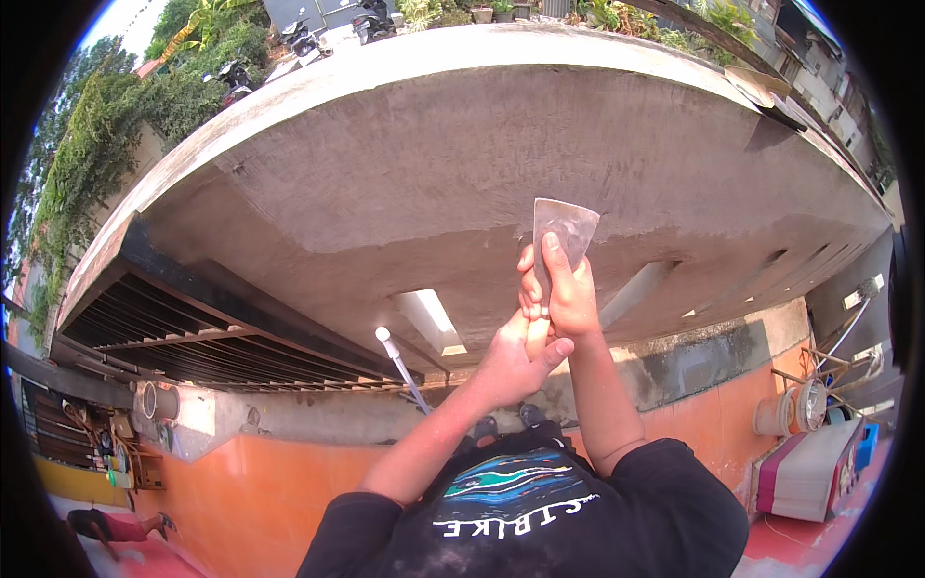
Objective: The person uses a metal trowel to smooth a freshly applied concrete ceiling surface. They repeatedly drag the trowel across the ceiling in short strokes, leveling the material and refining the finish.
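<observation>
My right hand [568, 284] is closed around a scraper with a flat, flared metal blade [578, 218]. Its thumb presses along the blade's face, and the wide edge points up and away from me. Just below, my left hand [518, 364] is closed against the lower part of my right hand, its thumb lying across toward the right wrist. What the left fingers hold, if anything, is hidden, as is the scraper's handle. Beyond both hands spreads a grey-brown plastered wall [405, 159], darker in its lower band. The blade appears in front of the wall; contact cannot be made out.
Slot-like openings [432, 323] pierce the wall. A white pipe [393, 349] rises left of my arms, near a black metal grille [183, 323]. Orange surfaces [260, 491] lie below. A bucket [157, 401] and another person [116, 525] are at left, a striped bundle [805, 472] at right.
</observation>
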The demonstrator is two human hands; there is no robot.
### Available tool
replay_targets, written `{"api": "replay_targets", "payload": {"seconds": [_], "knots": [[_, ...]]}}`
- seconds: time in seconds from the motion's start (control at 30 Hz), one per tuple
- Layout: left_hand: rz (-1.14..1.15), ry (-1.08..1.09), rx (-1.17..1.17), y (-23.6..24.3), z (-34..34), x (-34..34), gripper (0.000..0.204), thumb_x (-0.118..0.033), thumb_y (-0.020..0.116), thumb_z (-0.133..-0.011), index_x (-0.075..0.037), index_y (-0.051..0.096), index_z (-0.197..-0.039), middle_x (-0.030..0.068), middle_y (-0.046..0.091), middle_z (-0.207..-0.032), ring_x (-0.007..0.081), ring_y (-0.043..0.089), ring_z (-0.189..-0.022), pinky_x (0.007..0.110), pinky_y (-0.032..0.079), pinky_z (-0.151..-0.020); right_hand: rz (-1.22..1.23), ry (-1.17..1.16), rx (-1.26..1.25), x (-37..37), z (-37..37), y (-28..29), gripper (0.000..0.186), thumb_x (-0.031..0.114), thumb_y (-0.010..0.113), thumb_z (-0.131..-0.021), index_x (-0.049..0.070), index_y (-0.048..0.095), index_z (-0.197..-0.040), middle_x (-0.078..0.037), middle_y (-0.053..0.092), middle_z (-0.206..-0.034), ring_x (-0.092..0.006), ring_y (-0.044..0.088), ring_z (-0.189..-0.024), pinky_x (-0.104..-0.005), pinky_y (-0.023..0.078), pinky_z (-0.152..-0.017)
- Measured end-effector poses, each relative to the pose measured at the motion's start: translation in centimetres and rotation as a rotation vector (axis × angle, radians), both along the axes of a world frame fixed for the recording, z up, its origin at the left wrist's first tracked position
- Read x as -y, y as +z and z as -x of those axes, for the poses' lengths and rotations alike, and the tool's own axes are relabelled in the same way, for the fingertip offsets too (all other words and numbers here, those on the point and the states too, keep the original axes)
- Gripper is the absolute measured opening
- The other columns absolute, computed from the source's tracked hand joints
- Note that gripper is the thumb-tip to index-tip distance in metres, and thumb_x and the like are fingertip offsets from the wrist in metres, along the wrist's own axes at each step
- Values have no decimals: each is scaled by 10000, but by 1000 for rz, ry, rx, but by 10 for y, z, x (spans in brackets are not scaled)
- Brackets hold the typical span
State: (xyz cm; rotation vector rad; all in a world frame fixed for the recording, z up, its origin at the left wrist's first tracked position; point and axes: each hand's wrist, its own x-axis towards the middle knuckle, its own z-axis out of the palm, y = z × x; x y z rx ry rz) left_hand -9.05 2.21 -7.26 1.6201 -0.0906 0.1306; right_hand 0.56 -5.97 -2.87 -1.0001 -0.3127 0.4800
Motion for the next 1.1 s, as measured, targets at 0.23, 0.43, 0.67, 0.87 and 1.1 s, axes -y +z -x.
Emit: {"api": "replay_targets", "payload": {"seconds": [0.23, 0.43, 0.67, 0.87, 1.1], "knots": [[172, -48, -180, -61, 18, 8, 523, -411, 651, -933, 21, 491, -1179, 74, 561, -1029, 152, 542, -946, 313, 462, -872, 32, 3, -102, 2, 7, -84, 449, 439, 499, -1017, 27, 567, -854, -21, 466, -530, -115, 455, -393, -264, 401, -387], [209, -56, -233, -61, 3, -4, 540, -418, 655, -928, 26, 488, -1187, 65, 564, -1017, 135, 537, -932, 302, 467, -836, 162, -53, -114, -9, 0, -66, 463, 446, 513, -1008, 24, 571, -826, -22, 478, -530, -112, 465, -398, -260, 394, -384], [212, -43, -7, -2, -44, -29, 667, -480, 676, -894, 30, 439, -1253, 90, 564, -1100, 159, 539, -1012, 315, 456, -908, -50, -190, 209, -23, -31, 16, 486, 465, 522, -1003, 24, 572, -802, -10, 467, -516, -95, 447, -394, -243, 382, -382], [83, -250, -157, -12, -10, -12, 578, -460, 652, -919, -19, 423, -1215, 43, 535, -974, 115, 522, -857, 276, 448, -769, 172, -132, -104, 1, 0, -15, 446, 432, 524, -1009, 32, 584, -820, -10, 473, -514, -93, 457, -391, -241, 388, -366], [379, -287, -304, -61, 1, -9, 463, -410, 646, -941, -57, 406, -1123, -16, 492, -793, 53, 453, -612, 223, 394, -550, 231, -89, -71, -2, 0, -65, 465, 458, 546, -991, 43, 586, -787, -6, 492, -536, -78, 455, -407, -234, 386, -387]]}}
